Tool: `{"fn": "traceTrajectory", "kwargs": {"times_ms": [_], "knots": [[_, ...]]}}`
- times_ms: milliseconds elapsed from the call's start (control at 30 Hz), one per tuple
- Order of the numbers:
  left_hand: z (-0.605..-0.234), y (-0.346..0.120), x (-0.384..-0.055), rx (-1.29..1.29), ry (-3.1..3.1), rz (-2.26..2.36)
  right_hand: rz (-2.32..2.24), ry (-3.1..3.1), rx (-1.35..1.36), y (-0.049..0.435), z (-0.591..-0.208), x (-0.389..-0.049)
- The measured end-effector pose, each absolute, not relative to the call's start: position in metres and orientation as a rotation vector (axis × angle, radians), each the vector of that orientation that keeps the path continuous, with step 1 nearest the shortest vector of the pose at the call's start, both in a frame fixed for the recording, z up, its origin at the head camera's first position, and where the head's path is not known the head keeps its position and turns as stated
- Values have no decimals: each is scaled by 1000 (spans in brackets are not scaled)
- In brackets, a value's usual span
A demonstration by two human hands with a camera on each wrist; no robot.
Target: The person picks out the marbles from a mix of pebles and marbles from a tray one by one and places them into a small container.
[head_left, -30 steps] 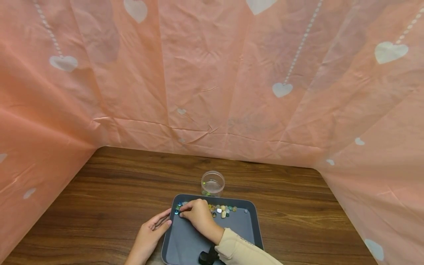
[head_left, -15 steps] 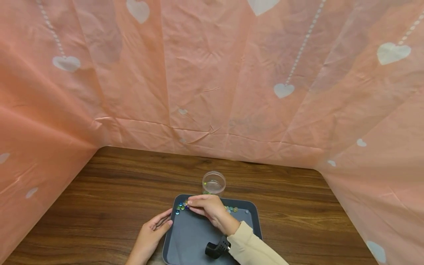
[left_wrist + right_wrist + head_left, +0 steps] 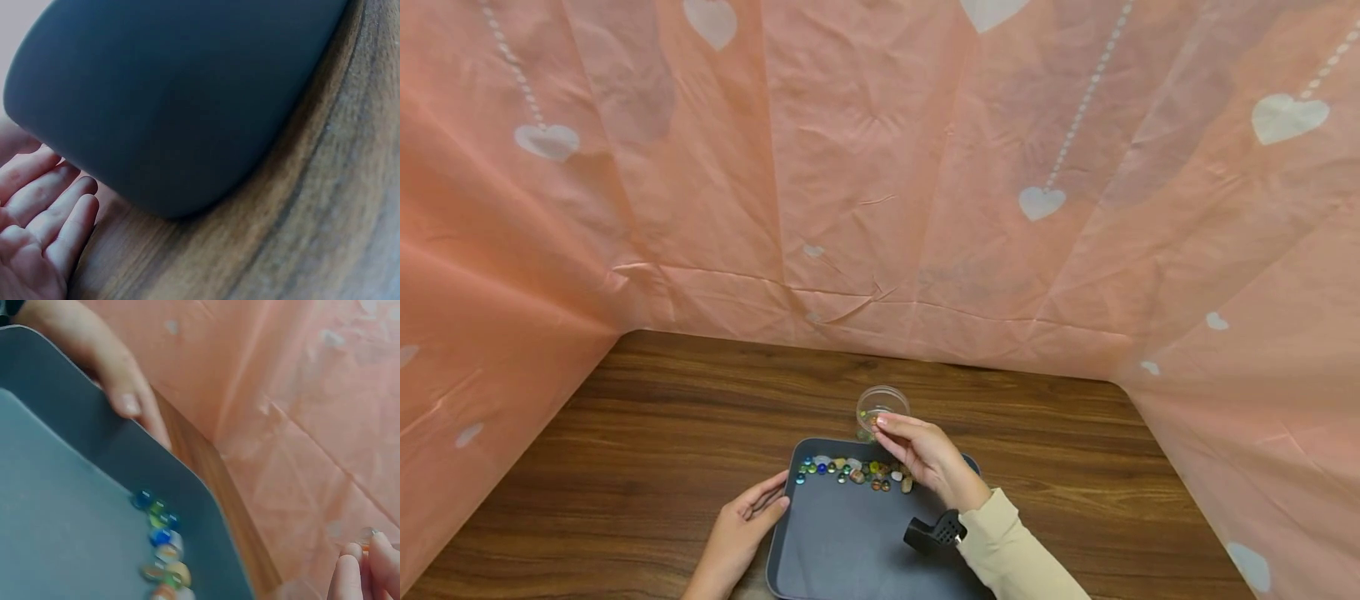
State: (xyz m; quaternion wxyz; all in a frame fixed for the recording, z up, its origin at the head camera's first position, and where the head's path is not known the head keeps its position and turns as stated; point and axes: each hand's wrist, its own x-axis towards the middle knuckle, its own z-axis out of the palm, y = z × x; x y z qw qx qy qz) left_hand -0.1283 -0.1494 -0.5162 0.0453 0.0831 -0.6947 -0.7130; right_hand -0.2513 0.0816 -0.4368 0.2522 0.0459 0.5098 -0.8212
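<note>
A small bead (image 3: 367, 536) is pinched between the thumb and fingertips of the right hand (image 3: 928, 454), at the near side of the clear jar (image 3: 891, 402); whether it is above the mouth or just in front of the wall cannot be told. It shows a glassy glint and a touch of orange, and most of it is hidden by the fingers. It looks hard, smooth and very light, so it should weigh almost nothing yet slip or roll easily; a fingertip pinch across its widest sides, with little force, seems the best hold. It would probably survive a short drop but bounce away. The jar looks like thin, light plastic, best steadied by its wall, and has a few green bits (image 3: 862, 414) inside. Nearer lies the grey tray (image 3: 850, 542), with a row of marbles and stones (image 3: 857, 476) along its far side: blue and green glass at the left, paler, irregular stones toward the right, likely easier to pick up than the round glass. The tray seems stiff and is best held at its rim. The left hand (image 3: 741, 521) is relaxed, its fingers against the outside of the left wall and its thumb at the rim. Around them are the wooden surface (image 3: 700, 417) and pink cloth (image 3: 880, 167).
</note>
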Motion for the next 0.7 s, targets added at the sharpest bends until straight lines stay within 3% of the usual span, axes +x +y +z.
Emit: {"fn": "traceTrajectory", "kwargs": {"times_ms": [300, 700], "knots": [[-516, -149, -128, 257, -2122, -2183, -2200, 1912, 119, 91, -429, -271], [-516, -149, -128, 256, -2121, -2174, -1331, 3052, -390, 79, -419, -279]]}}
